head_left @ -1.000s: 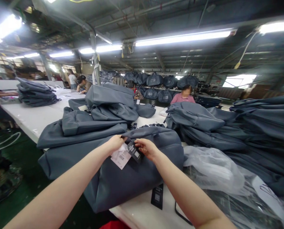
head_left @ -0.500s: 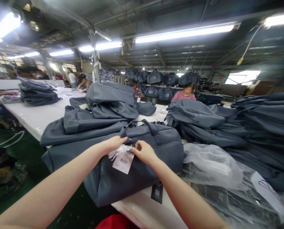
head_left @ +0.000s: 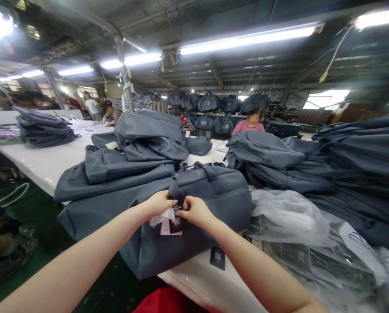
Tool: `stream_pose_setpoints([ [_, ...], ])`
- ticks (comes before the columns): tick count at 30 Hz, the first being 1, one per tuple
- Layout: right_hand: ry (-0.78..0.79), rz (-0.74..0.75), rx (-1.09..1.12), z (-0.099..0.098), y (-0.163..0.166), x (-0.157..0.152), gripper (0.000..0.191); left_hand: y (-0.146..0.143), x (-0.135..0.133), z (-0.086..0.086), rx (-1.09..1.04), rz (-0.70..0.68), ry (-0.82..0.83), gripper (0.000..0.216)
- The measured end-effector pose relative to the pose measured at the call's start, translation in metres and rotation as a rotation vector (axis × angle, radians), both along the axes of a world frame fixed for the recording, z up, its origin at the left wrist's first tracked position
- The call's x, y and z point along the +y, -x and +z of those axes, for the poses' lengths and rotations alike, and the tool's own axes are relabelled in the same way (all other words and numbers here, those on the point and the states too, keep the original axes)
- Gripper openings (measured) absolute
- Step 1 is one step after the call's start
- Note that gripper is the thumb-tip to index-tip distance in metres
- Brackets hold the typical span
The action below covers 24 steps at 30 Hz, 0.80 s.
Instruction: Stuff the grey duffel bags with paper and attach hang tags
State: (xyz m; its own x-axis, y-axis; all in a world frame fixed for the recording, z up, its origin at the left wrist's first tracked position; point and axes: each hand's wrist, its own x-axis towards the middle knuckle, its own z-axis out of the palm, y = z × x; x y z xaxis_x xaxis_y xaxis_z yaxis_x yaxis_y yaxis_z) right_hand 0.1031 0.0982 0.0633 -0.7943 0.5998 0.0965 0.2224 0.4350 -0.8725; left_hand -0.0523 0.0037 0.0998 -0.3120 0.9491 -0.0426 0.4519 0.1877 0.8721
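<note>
From where I sit, the nearest thing is a patch of red cloth point(head_left: 170, 301) at the bottom edge. Just beyond it is the near end of the white bench point(head_left: 210, 284), with a loose black tag point(head_left: 217, 257) lying flat on it beside the right forearm. A dark blue-grey bag point(head_left: 184, 254) lies across this end, its left part jutting past the bench edge. My two hands meet over its front. The left hand point(head_left: 158, 204) has its fingers pressed closed against the thumb, pinching a short dark strap point(head_left: 175, 189); crumpled white tissue point(head_left: 163, 216) hangs just under them. The right hand point(head_left: 197, 211) has its fingers curled in close to the thumb at the right edge of a hanging black tag point(head_left: 176, 224); I can't tell whether they have closed on it. A pale tag point(head_left: 165, 229) shows partly behind that one. To the right lie clear plastic bags point(head_left: 289, 215).

Past the bag, similar bags are heaped on the left point(head_left: 145, 152) and right point(head_left: 269, 161). Beyond the right heap I see a person in pink point(head_left: 248, 127), then rows of bulging bags point(head_left: 209, 103) on a rack.
</note>
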Motion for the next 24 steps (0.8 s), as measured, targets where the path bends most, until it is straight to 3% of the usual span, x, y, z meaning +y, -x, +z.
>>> stream_pose_setpoints([
  [7,0.289,-0.12,0.251,-0.008,0.007,0.035,0.034,0.002,0.013,-0.001,-0.048,-0.012,-0.023,0.045],
  [14,0.454,-0.089,0.363,-0.013,0.031,0.047,0.024,0.006,0.032,0.0,-0.163,0.086,-0.05,0.05],
  [21,0.671,-0.051,0.646,0.001,-0.007,0.067,0.034,0.025,0.04,-0.012,-0.18,0.062,-0.07,0.065],
  [24,0.782,0.08,0.787,0.008,-0.025,0.071,0.02,0.029,0.045,-0.021,-0.073,0.071,-0.069,0.06],
])
